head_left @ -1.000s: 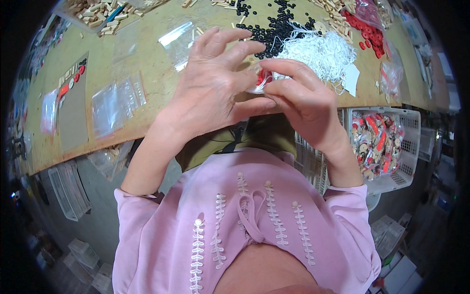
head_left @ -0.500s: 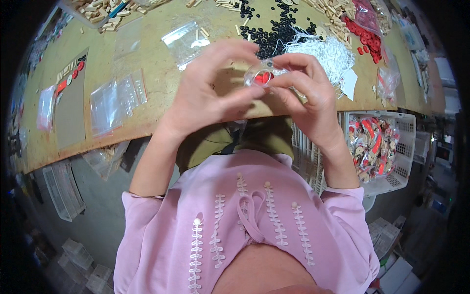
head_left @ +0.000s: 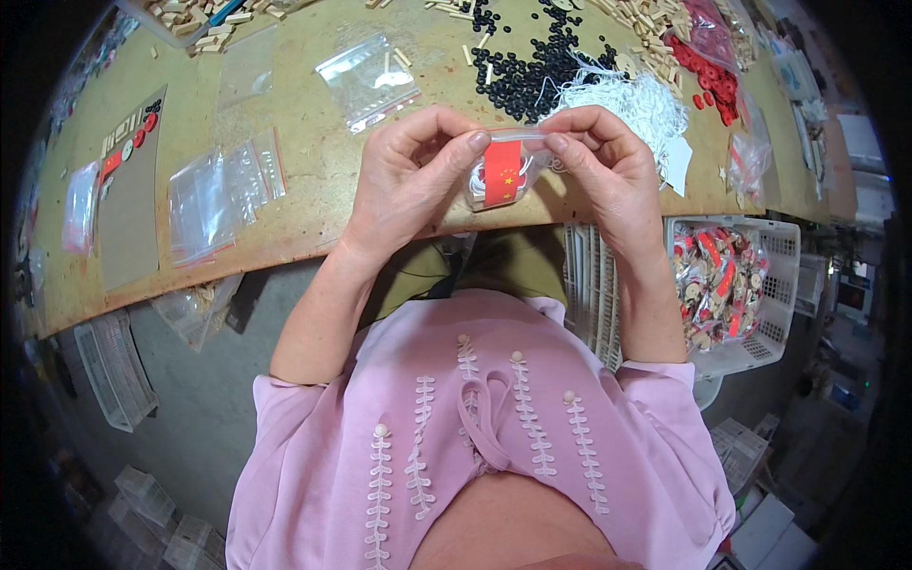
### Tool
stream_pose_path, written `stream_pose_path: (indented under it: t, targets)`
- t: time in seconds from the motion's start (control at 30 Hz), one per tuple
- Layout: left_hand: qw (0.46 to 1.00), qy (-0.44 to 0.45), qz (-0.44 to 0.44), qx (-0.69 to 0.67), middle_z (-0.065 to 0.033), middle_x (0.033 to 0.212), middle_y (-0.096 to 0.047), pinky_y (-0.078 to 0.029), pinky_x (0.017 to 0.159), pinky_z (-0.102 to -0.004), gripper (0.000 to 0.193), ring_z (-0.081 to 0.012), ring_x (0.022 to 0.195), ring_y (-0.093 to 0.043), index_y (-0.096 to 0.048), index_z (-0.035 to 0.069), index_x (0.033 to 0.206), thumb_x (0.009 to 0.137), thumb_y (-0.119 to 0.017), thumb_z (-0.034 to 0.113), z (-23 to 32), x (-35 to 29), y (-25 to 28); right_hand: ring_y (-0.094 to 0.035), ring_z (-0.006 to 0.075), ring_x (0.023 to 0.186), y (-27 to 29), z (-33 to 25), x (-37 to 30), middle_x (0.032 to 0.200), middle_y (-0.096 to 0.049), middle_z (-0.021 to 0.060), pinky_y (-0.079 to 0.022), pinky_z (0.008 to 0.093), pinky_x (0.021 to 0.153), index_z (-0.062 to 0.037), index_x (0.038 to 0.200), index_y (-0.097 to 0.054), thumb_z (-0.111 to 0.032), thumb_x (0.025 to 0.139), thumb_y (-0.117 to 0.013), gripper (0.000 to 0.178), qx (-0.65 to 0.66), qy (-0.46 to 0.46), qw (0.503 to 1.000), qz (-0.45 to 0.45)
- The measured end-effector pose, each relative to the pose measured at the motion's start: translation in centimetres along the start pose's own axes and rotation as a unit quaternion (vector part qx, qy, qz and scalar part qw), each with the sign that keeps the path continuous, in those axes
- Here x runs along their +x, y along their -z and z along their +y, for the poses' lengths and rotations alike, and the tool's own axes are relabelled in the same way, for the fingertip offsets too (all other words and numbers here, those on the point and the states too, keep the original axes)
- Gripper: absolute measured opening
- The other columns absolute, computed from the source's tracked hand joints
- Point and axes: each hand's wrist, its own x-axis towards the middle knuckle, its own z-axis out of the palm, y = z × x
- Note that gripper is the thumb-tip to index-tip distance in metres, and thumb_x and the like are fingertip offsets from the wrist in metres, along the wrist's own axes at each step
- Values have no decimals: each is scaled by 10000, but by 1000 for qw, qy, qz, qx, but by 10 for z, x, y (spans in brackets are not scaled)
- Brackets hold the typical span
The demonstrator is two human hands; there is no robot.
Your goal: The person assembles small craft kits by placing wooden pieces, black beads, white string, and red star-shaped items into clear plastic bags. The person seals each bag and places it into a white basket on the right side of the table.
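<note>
Both hands pinch the top strip of a small clear zip bag (head_left: 521,136) at the table's near edge. A red paper flag with yellow stars (head_left: 503,175) shows through its front, with white string and red bits around it. My left hand (head_left: 410,171) grips the strip's left end between thumb and forefinger. At the right end, the thumb and forefinger of my right hand (head_left: 604,163) are closed on the same strip. The bag's lower part hangs below the fingers. Behind my right hand lies a heap of white string (head_left: 622,104).
Black beads (head_left: 532,90) and red discs (head_left: 704,68) are piled at the back, near wooden sticks (head_left: 655,27). Flat clear bags (head_left: 211,209) and a grey board with sample parts (head_left: 133,218) lie left. A white crate (head_left: 785,294) of filled bags stands below the table, right.
The bag has turned so the red flag faces me, and its top strip is now stretched between both hands. My left hand, open around the bag before, now pinches it.
</note>
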Motion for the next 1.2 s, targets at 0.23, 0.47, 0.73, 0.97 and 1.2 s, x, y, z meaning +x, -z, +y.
stream_pose_path:
  t: [0.23, 0.47, 0.73, 0.97, 1.2]
  targets:
    - [1000, 13, 27, 5, 3, 840, -686, -480, 661, -206, 118, -26, 780, -592, -705, -10, 946, 971, -692, 105, -2, -2, 3, -694, 116, 938, -3, 5, 0, 986, -739, 72, -536, 251, 867, 23, 1103, -671, -52, 989, -646, 139, -9, -17, 1000, 3]
    - [929, -171, 11, 329, -61, 819, -681, -515, 680, -323, 97, -218, 729, -634, -697, 57, 858, 792, -744, 109, 17, 13, -13, -706, 90, 800, -27, -3, -7, 831, -753, 72, -554, 261, 685, -21, 941, -721, -45, 923, -684, 48, -257, 105, 958, 71]
    - [843, -244, -80, 473, -74, 716, -562, -466, 629, -372, 137, -276, 682, -550, -607, 71, 764, 703, -730, 67, 42, 5, -4, -628, 35, 752, -14, -2, -14, 823, -711, -1, -482, 199, 647, 3, 987, -703, -18, 957, -658, 58, -185, 37, 982, 5]
    - [877, -204, -112, 420, -50, 692, -562, -476, 620, -341, 106, -231, 659, -553, -625, 76, 761, 741, -728, 63, 39, -9, 9, -599, 19, 675, 9, -1, -24, 807, -698, 9, -463, 182, 579, 16, 1005, -684, -23, 993, -603, 91, -42, -38, 998, 2]
    - [974, 129, -53, 179, -40, 725, -617, -460, 611, -261, 136, -71, 680, -572, -673, 28, 977, 971, -681, 163, 20, -18, 7, -683, 106, 837, 28, 24, -53, 963, -702, 60, -569, 229, 697, 22, 1015, -681, 69, 974, -545, 149, -34, 10, 999, -39]
